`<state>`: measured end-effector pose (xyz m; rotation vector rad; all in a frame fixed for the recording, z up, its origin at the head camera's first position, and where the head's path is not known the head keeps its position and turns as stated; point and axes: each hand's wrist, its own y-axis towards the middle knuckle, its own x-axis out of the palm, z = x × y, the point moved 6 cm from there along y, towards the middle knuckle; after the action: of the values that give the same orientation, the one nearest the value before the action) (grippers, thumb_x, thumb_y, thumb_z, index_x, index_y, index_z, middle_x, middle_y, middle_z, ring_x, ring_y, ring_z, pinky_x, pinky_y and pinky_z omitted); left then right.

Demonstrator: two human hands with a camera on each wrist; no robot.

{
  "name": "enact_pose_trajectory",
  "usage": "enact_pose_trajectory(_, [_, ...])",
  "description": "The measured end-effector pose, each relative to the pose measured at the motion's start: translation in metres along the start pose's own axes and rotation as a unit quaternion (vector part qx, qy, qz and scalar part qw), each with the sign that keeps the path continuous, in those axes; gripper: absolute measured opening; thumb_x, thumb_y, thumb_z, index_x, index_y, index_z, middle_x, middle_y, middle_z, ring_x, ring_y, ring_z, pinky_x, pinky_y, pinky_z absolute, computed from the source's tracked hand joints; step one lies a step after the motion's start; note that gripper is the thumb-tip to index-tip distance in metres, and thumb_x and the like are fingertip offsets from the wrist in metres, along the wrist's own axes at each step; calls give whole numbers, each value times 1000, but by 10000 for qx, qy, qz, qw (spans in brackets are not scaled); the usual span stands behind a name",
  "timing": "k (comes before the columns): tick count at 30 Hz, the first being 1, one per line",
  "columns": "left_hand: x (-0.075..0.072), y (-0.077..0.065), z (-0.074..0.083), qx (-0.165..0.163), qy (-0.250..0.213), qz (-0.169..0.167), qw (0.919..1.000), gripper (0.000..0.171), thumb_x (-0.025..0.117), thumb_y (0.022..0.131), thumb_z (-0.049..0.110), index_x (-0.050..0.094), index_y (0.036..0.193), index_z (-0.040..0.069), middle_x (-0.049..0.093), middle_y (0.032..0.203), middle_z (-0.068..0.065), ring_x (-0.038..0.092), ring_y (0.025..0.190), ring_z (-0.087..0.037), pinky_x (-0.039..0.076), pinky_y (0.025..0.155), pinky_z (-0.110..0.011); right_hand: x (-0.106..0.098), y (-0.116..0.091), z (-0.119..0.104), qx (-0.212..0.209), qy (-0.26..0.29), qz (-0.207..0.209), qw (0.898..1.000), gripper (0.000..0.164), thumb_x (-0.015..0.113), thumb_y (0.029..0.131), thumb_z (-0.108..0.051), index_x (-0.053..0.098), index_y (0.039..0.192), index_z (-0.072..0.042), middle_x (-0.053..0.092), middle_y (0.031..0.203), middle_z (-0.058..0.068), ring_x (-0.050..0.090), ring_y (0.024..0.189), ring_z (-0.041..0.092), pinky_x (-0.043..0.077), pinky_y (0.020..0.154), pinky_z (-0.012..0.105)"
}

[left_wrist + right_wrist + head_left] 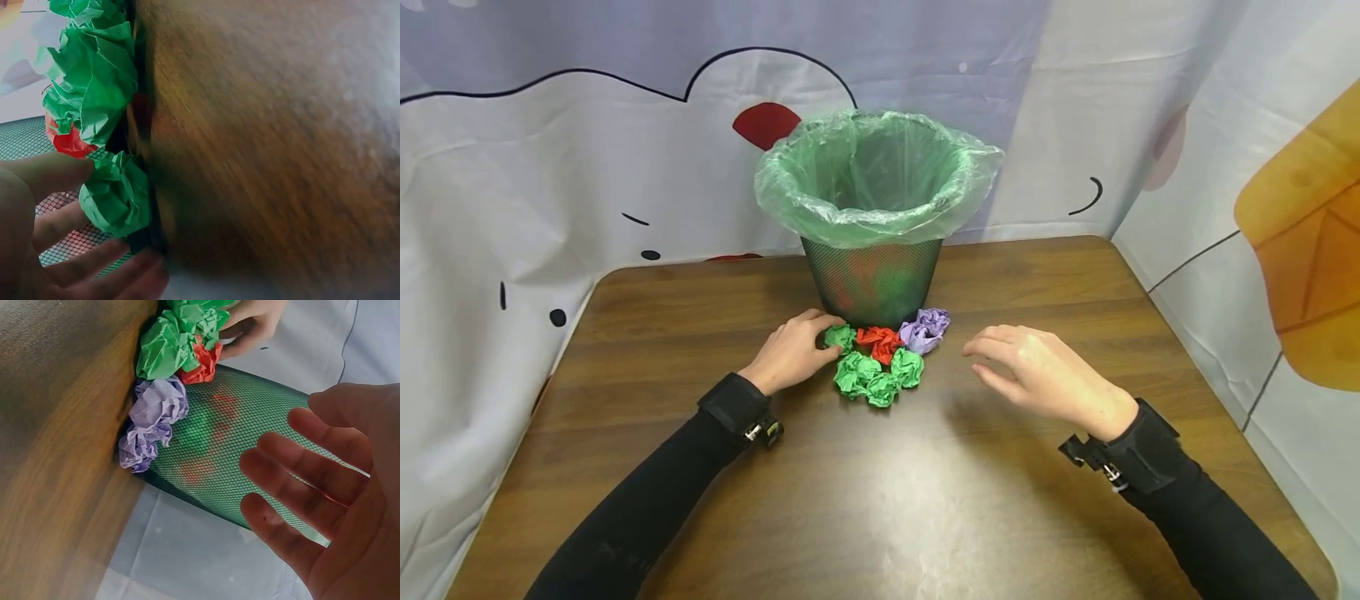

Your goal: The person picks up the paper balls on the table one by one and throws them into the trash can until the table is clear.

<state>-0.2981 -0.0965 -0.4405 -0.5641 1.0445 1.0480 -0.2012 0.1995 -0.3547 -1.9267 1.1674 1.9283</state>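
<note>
My left hand (797,350) reaches around a small crumpled green paper ball (840,337) at the near left foot of the bin. Up close in the left wrist view, the thumb tip lies right at this green paper ball (117,197), while the other fingers spread loosely beside and behind it. My right hand (1045,375) hovers right of the pile, holding nothing, its fingers slightly bent and apart. Between the hands lie a red paper ball (880,342), crumpled purple paper (925,330) and several more green paper balls (882,389).
Behind the pile stands a dark mesh wastebasket (872,283) lined with a translucent green bag (880,229). Red and green shapes show through its mesh. A wooden table (880,508) carries everything, and a patterned cloth (587,167) hangs along its back and sides.
</note>
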Motion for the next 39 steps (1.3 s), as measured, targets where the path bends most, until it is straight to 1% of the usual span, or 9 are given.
enact_pose_trajectory(4, [0, 1, -1, 3, -147, 78, 9999, 43, 70, 89, 23, 65, 130, 10, 64, 122, -10, 64, 113, -29, 52, 94, -48, 4, -2, 0, 39, 32, -24, 10000, 19, 69, 93, -20, 72, 111, -14, 71, 104, -3, 68, 93, 12, 56, 80, 36])
enact_pose_trajectory(8, [-1, 0, -2, 0, -264, 148, 9995, 44, 69, 87, 19, 65, 128, 6, 65, 119, -12, 64, 110, -28, 52, 93, -46, 9, -3, -1, 60, 68, -89, 9999, 20, 69, 93, -20, 72, 112, -13, 71, 104, -3, 68, 93, 12, 57, 80, 36])
enact_pose_trajectory(14, [-4, -5, -6, -45, -331, 343, 9989, 42, 67, 85, 16, 66, 126, 4, 65, 116, -12, 65, 106, -28, 52, 91, -44, 16, -6, -2, 101, 101, -171, 9998, 24, 69, 93, -21, 71, 116, -13, 71, 107, -3, 69, 95, 13, 57, 81, 37])
enact_pose_trajectory(18, [-9, -9, -6, -16, -371, 524, 9979, 39, 66, 86, 15, 67, 124, 5, 65, 114, -11, 65, 104, -27, 53, 88, -43, 20, -8, -1, 121, 126, -198, 9997, 24, 68, 94, -20, 70, 117, -13, 71, 108, -3, 68, 95, 13, 57, 80, 38])
enact_pose_trajectory(22, [-18, -13, -3, 17, -322, 695, 9971, 37, 66, 85, 14, 68, 122, 8, 64, 113, -10, 64, 100, -25, 53, 85, -42, 23, -9, 0, 123, 117, -212, 9996, 24, 68, 94, -21, 70, 117, -13, 71, 108, -3, 68, 96, 13, 57, 81, 38])
enact_pose_trajectory(25, [-24, -15, 0, 52, -309, 753, 9967, 37, 65, 85, 14, 67, 122, 8, 62, 112, -9, 63, 98, -24, 53, 85, -41, 24, -9, 0, 133, 111, -231, 9996, 25, 68, 94, -22, 70, 117, -14, 71, 109, -4, 69, 97, 13, 57, 82, 38])
enact_pose_trajectory(30, [-38, -20, 7, 248, -339, 856, 9954, 37, 63, 86, 14, 67, 123, 9, 61, 113, -7, 62, 96, -22, 52, 82, -39, 25, -8, 0, 143, 133, -269, 9994, 25, 68, 95, -23, 70, 118, -14, 70, 109, -4, 69, 98, 13, 57, 83, 38])
enact_pose_trajectory(36, [-60, -24, 19, 472, -279, 1196, 9913, 37, 61, 85, 13, 68, 122, 11, 61, 110, -5, 60, 92, -21, 47, 79, -36, 28, -8, 1, 101, 166, -267, 9995, 25, 68, 94, -22, 70, 117, -13, 71, 109, -3, 69, 98, 13, 57, 82, 38])
enact_pose_trajectory(39, [-72, -25, 26, 577, -281, 1416, 9878, 37, 61, 84, 13, 70, 120, 11, 61, 107, -4, 60, 92, -21, 46, 79, -37, 29, -8, 1, 65, 184, -265, 9995, 24, 68, 94, -21, 71, 117, -12, 71, 108, -3, 69, 96, 13, 57, 81, 37])
